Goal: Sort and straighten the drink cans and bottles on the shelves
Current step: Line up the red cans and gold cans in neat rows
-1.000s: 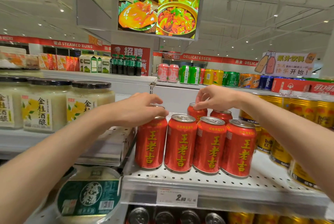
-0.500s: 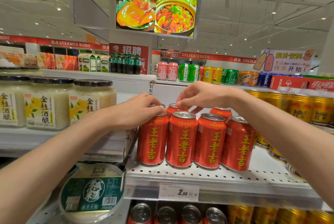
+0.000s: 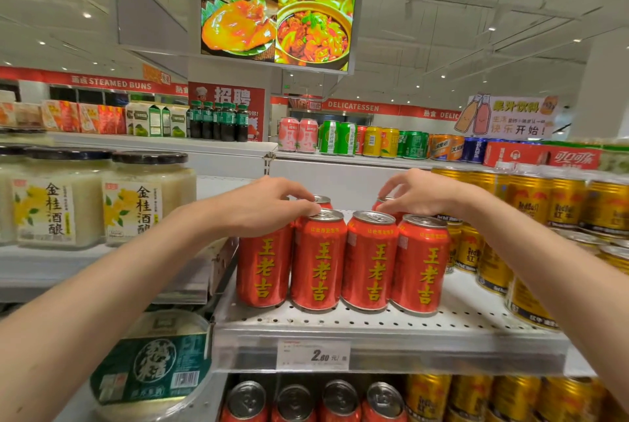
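Several red herbal-tea cans stand in a front row on the white perforated shelf (image 3: 374, 326). My left hand (image 3: 269, 207) lies over the top of the leftmost red can (image 3: 263, 265) and grips it. Its fingertips reach the rim of the second front can (image 3: 320, 261). Behind them a back-row can (image 3: 322, 199) shows only its lid. My right hand (image 3: 422, 193) pinches the top of another back-row red can (image 3: 383, 205), mostly hidden behind the front row.
Gold Red Bull cans (image 3: 531, 204) crowd the shelf's right side. Glass jars of rice wine (image 3: 146, 204) sit on the left shelf, with a green-lidded tub (image 3: 149, 367) below. More red and gold cans (image 3: 340, 398) fill the shelf underneath. A price tag (image 3: 313, 355) hangs on the shelf edge.
My right hand left the back can it slid leftward and moved right onto another back-row can. My left hand stayed on the leftmost front can.
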A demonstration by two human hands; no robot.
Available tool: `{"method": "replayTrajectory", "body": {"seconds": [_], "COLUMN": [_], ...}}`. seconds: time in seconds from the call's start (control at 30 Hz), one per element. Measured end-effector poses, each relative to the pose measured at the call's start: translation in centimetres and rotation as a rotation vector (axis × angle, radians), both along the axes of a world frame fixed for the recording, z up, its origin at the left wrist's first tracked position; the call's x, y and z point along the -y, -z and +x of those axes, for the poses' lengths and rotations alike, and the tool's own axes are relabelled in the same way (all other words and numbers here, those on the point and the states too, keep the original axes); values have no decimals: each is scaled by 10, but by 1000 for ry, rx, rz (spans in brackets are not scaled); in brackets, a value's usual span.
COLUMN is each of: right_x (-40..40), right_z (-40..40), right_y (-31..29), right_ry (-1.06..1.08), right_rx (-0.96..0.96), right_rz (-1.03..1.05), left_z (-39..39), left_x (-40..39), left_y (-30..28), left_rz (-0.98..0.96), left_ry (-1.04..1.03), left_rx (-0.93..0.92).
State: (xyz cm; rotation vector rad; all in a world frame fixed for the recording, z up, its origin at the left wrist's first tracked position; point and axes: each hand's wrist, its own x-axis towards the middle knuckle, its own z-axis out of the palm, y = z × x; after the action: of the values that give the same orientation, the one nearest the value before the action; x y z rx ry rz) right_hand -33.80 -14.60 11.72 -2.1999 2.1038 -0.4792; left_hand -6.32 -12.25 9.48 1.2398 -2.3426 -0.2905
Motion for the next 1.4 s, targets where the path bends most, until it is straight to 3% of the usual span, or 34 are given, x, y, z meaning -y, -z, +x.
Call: {"method": "replayTrajectory", "body": {"seconds": [0.3,0.67,0.87,1.07,1.4], "right_x": [1,-13,-70,-89,-80], "right_z": [24,22,6,6,6], "right_y": [-8,-9,-1,41,52], "right_ry": [-174,-242,-265,-275,-278], "right_rx": [246,261,141,60,-44], "right_rz": [64,19,-156,-212,-355], "left_z": [3,2,0,-6,-4], "left_x": [1,2,-10,-12,-10], "left_y": [2,4,6,10,16], "left_rz": [16,-35,-274,-314,-459], "left_ry": [2,-2,42,33,54], "left_rx": [-14,2,-1,201,298]}}
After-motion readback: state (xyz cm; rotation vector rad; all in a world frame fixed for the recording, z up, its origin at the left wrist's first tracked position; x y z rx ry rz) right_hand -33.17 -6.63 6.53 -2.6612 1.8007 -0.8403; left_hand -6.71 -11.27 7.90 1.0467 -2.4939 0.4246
